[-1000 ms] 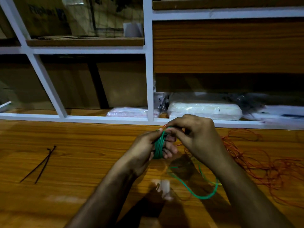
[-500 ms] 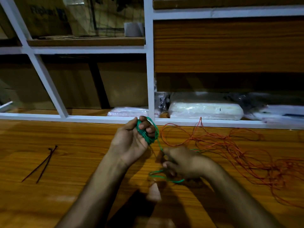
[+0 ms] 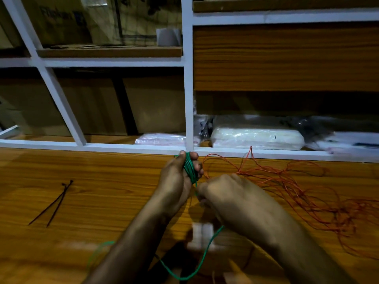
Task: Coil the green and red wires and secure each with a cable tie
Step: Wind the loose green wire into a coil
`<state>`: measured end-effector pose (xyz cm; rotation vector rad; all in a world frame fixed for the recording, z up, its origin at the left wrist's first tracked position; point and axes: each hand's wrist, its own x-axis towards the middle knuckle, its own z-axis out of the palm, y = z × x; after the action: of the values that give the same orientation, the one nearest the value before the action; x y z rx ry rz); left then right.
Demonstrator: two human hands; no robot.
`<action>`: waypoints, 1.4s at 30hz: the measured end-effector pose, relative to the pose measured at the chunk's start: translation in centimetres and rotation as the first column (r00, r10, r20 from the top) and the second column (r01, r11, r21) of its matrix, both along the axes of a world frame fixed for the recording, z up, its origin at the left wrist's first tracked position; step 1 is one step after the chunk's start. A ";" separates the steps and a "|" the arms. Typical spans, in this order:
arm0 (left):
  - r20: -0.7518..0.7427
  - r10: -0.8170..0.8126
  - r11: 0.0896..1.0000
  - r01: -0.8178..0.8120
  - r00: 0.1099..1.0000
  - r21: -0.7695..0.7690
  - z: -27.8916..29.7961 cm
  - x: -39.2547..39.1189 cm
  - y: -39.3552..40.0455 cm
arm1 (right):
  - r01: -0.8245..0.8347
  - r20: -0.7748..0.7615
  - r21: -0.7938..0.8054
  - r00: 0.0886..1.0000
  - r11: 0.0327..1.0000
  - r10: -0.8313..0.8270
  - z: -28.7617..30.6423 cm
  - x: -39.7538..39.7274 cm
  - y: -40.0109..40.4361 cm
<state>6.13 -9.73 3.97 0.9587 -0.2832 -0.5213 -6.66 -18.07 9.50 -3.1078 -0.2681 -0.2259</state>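
Green wire (image 3: 189, 168) sits wound round the clamped left hand (image 3: 176, 181) as a former, while the right hand (image 3: 221, 193) beside it pinches the slack taut.

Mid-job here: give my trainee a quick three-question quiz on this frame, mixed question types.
1. True or false: the red wire is already coiled and tied.
2. Which of the hands holds the green wire coil? A) left hand B) right hand
3. Fill in: the two cable ties lie on the table, to the ___ of the hands.

Key: 1 false, it lies loose and tangled; 2 A; 3 left.
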 end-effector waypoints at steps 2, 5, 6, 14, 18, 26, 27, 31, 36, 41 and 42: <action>0.088 0.014 0.994 -0.023 0.996 0.105 0.0 -0.5 -0.3 | -0.032 0.080 0.011 0.996 0.999 0.031 0.3 0.3 -0.7; 0.263 -0.015 0.964 -0.055 0.965 0.259 0.1 -1.0 -0.3 | -0.025 0.200 0.061 0.980 0.998 0.012 0.9 0.7 -2.7; 0.335 -0.052 0.949 -0.058 0.941 0.309 0.4 -1.3 -0.2 | -0.025 0.247 0.060 0.969 0.998 0.010 1.0 0.8 -3.3; 0.249 -0.350 0.905 0.258 0.903 0.339 1.4 -2.2 0.4 | 0.026 0.439 0.059 0.897 0.998 -0.049 -0.4 2.0 -6.8; -0.053 -0.565 0.811 0.566 0.823 0.145 2.0 -2.0 1.2 | 0.132 0.321 0.099 0.934 0.986 -0.158 -2.1 2.9 -7.0; -0.175 -0.572 0.796 0.490 0.802 -0.356 1.6 0.5 1.9 | 0.279 -0.026 0.263 0.959 0.924 -0.282 -5.2 4.6 -4.3; -0.187 -0.544 0.804 0.444 0.818 -0.396 1.6 1.1 2.1 | 0.280 -0.080 0.264 0.960 0.923 -0.268 -5.5 4.8 -4.1; -0.228 -0.345 0.890 0.240 0.910 -0.388 1.8 1.9 2.3 | 0.151 -0.177 0.409 0.981 0.900 -0.085 -5.5 4.5 -2.7; -0.282 -0.144 0.938 0.040 0.948 -0.344 1.2 1.8 1.4 | 0.208 -0.419 0.525 0.907 0.825 0.038 -3.9 2.7 -0.7; -0.291 -0.035 0.971 -0.036 0.956 -0.237 0.5 2.0 1.2 | 0.070 -0.335 0.281 0.942 0.957 0.030 -1.8 0.5 0.6; -0.279 -0.016 0.978 -0.044 0.960 -0.205 0.3 1.9 1.1 | 0.042 -0.288 0.271 0.957 0.962 0.039 -1.4 0.1 0.7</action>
<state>8.05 -8.64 4.24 0.6716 -0.0743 -0.5938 -6.54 -17.35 8.08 -2.8126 -0.2064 0.1818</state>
